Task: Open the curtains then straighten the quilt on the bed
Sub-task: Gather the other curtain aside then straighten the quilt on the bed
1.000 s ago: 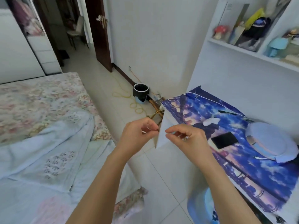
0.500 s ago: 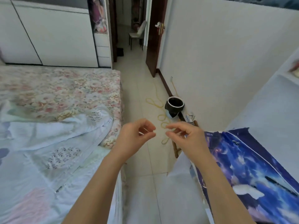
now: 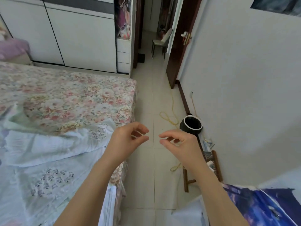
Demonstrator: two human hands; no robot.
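A pale blue quilt [image 3: 40, 160] lies crumpled across the near part of the bed [image 3: 78, 95], which has a floral sheet. My left hand [image 3: 128, 141] hovers over the bed's right edge, fingers curled and apart, holding nothing. My right hand [image 3: 180, 144] is level with it above the tiled floor, also loosely curled and holding nothing. The two hands are a short gap apart. No curtains are in view.
A black pot with a white rim [image 3: 192, 124] stands by the wall, with yellow cord [image 3: 169, 118] on the floor. A small wooden stool [image 3: 210, 167] is beside my right arm. A blue printed cloth [image 3: 263, 207] covers a desk at lower right. Wardrobes [image 3: 78, 41] and an open door [image 3: 180, 46] lie ahead.
My view has swung left from the desk and shelf toward the bed and doorway. My hands, fingertips pinched close together earlier, have drawn apart and loosened.
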